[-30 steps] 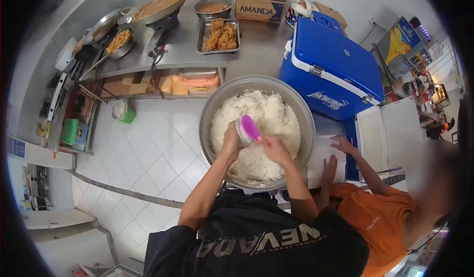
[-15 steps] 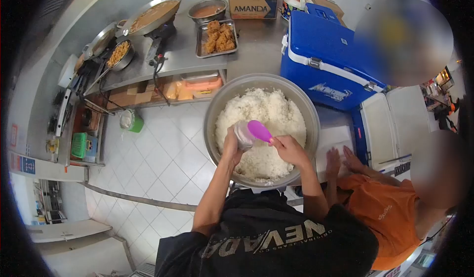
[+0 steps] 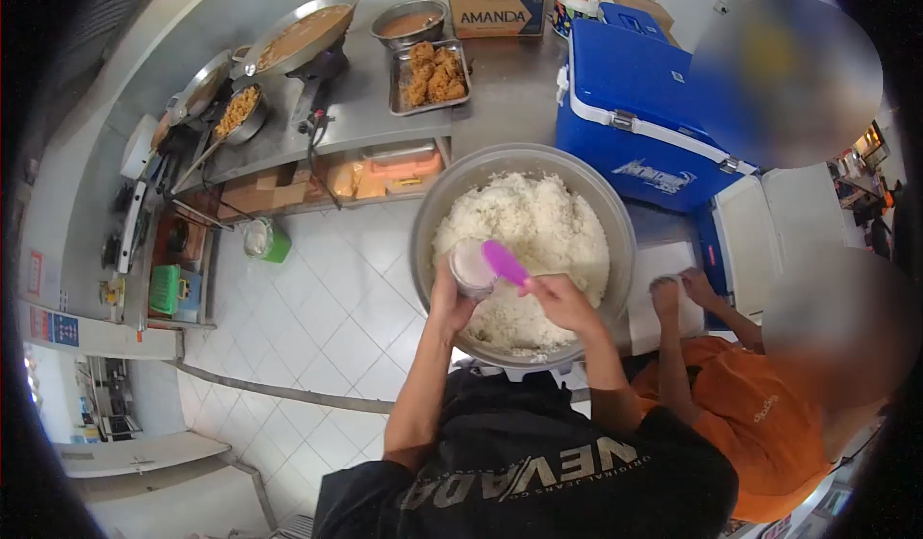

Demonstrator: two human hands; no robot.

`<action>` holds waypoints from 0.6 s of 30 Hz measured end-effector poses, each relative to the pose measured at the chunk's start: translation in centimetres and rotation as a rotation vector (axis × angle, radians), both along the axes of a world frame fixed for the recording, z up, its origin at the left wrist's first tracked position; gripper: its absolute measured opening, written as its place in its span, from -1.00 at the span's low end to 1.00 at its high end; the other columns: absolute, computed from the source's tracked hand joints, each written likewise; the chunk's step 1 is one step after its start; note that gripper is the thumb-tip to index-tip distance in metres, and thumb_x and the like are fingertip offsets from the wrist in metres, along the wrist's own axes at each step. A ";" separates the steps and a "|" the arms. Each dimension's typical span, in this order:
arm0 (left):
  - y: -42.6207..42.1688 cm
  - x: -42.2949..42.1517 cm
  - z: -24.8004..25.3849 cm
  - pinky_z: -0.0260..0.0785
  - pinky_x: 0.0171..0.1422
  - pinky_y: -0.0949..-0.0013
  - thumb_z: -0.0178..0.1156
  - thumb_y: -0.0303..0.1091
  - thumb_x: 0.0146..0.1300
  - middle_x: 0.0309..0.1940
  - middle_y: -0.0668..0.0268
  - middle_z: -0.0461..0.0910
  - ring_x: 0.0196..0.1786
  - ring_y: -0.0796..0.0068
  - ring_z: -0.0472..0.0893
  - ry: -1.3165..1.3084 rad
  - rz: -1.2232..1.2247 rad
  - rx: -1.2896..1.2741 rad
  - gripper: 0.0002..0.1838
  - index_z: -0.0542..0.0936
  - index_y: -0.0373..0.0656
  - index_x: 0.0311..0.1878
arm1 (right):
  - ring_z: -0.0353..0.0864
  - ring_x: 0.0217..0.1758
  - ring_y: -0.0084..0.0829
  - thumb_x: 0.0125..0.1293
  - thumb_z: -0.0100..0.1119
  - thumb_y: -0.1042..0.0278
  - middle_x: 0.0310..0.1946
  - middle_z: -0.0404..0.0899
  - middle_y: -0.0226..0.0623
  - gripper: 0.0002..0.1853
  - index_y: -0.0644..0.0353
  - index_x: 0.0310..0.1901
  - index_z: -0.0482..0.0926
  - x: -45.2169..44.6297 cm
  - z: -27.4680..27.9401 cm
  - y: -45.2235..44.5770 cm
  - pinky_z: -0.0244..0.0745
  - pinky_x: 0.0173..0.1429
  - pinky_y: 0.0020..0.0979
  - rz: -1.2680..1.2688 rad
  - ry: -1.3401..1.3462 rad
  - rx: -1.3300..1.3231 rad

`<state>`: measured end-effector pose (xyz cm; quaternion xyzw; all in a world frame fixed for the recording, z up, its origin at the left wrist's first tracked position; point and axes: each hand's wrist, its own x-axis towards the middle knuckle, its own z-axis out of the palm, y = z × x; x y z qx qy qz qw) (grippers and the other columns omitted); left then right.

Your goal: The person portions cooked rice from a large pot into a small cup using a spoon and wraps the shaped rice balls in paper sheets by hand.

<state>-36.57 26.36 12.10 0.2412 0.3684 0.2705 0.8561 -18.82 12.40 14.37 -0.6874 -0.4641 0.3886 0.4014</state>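
Observation:
A wide metal pot [image 3: 620,226] holds a mound of white rice [image 3: 529,214]. Above the rice, my left hand [image 3: 448,299] is wrapped round a small clear container [image 3: 471,262] with whitish contents. The handle of a purple paddle [image 3: 504,262] is gripped in my right hand [image 3: 560,302], and the paddle's blade lies against the container's rim.
A person in an orange shirt [image 3: 740,414] stands at the right, hands over a pale surface [image 3: 663,270]. Beyond the pot are a blue cooler [image 3: 639,106], a tray of fried food [image 3: 430,77], a box [image 3: 495,15] and a large wok [image 3: 306,37].
The container has tipped more upright, and the paddle's blade has come down against its rim. The other person's hands have gone from flat to curled and moved slightly. The view has shifted a little.

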 end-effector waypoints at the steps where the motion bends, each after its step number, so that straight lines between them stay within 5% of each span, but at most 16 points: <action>1: 0.0 -0.9 1.0 0.49 -0.05 0.16 -0.25 0.11 0.53 0.06 0.32 0.63 0.06 0.33 0.63 -0.041 0.043 -0.007 -0.48 0.50 0.01 0.24 | 0.63 -0.33 -0.36 0.55 0.03 0.11 -0.40 0.70 -0.11 -0.61 0.28 -0.16 0.71 0.2 0.2 -0.2 0.50 -0.12 -0.31 -0.017 0.066 -0.003; 7: 1.5 -6.9 3.3 0.51 -0.02 0.05 -0.19 0.04 0.51 0.15 0.22 0.60 0.12 0.13 0.62 -0.301 0.098 -0.036 -0.49 0.48 -0.04 0.28 | 0.52 -0.29 -0.53 0.56 0.03 0.08 -0.43 0.59 -0.36 -0.60 0.27 -0.15 0.71 -0.3 3.8 -4.6 0.44 -0.12 -0.42 -0.254 -0.038 -0.205; 10: 0.5 -8.3 4.9 0.53 0.06 0.08 -0.19 0.12 0.53 0.22 0.22 0.57 0.17 0.16 0.60 -0.390 -0.014 -0.039 -0.43 0.45 -0.08 0.33 | 0.44 -0.34 -0.60 0.57 0.02 0.10 -0.49 0.48 -0.47 -0.62 0.25 -0.11 0.70 -3.0 3.3 -9.7 0.40 -0.18 -0.47 -0.313 0.149 -0.055; 15: -5.2 -5.0 7.4 0.41 0.33 -0.02 -0.09 0.11 0.51 0.26 0.11 0.52 0.30 -0.02 0.49 -0.337 -0.082 -0.219 -0.40 0.42 -0.16 0.36 | 0.31 -0.47 -0.71 0.58 0.01 0.05 -0.55 0.35 -0.63 -0.62 0.19 -0.06 0.69 -8.8 -0.1 -22.1 0.29 -0.39 -0.52 -0.424 0.285 -0.110; 18: -8.7 -1.5 6.2 0.35 0.42 -0.06 -0.06 0.17 0.50 0.25 0.05 0.51 0.30 -0.08 0.47 -0.409 -0.266 -0.441 -0.35 0.39 -0.18 0.37 | 0.19 -0.63 -0.76 0.56 0.03 0.02 -0.63 0.24 -0.70 -0.62 0.19 -0.03 0.67 -12.9 -7.5 -32.0 0.09 -0.56 -0.62 -0.741 0.618 -0.234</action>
